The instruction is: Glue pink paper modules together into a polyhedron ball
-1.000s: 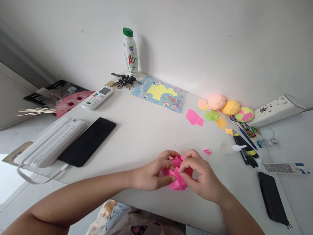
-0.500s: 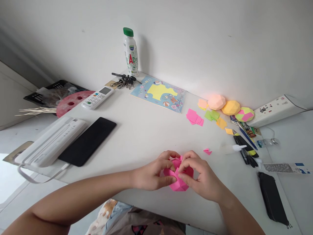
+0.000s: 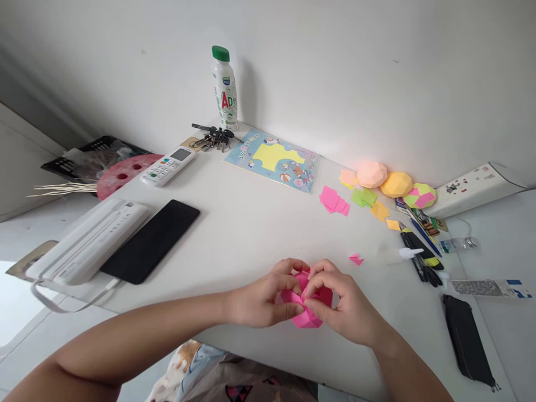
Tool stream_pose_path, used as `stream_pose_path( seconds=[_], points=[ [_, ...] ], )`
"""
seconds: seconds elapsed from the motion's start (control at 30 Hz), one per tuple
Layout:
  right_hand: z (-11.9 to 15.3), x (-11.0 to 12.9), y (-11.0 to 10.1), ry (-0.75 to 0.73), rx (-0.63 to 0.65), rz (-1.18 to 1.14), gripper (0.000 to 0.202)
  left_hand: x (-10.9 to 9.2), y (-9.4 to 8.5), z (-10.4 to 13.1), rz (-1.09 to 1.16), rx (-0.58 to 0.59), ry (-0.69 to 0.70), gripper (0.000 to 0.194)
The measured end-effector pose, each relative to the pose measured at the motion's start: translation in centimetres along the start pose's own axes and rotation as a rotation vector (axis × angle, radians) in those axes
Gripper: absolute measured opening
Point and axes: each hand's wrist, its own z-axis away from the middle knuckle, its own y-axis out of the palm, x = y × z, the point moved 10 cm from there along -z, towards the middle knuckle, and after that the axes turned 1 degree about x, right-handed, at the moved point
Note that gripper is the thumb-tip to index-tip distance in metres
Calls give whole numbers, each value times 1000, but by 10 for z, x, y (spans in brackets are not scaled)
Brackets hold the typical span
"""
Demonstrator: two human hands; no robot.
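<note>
From the head cam, left hand and right hand both have a nearly closed grip on the pink paper shape at the desk's near side, probably mid-pinch, so light, steady pressure seems called for.

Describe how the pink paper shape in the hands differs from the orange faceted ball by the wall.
Colour: the pink paper shape is bright pink; the orange faceted ball is yellowish orange. State: the pink shape is open on top, while the orange ball shows no opening. Place: the left hand and right hand hold the pink shape; the orange ball sits untouched. Both have flat, angled facets.
</note>
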Motion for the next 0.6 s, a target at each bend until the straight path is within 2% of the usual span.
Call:
stream_pose_path(
  seconds=[0.13, 0.2, 0.27, 0.33, 0.43, 0.5, 0.6],
  points=[
    [-1, 3, 0, -53, -18, -62, 11, -1, 0, 0, 22, -9, 38, 6],
    [-1, 4, -2, -84, -45, -115, 12, -2, -4, 1, 35, -55, 86, 9],
    [-1, 6, -7, -128, -102, -166, 12, 0, -12, 3, 63, -137, 110, 27],
    [1, 11, -15, -201, -192, -214, 13, 11, -17, 3, 180, -200, 61, 58],
    [6, 17, -28, -315, -341, -298, 16, 28, -3, -1, 467, -111, -29, 97],
    [7, 17, -33, -342, -403, -338, 15, 28, 4, -4, 590, -72, -11, 108],
    [5, 10, -32, -295, -404, -357, 11, 33, 9, -6, 718, -73, -29, 103]
  ],
)
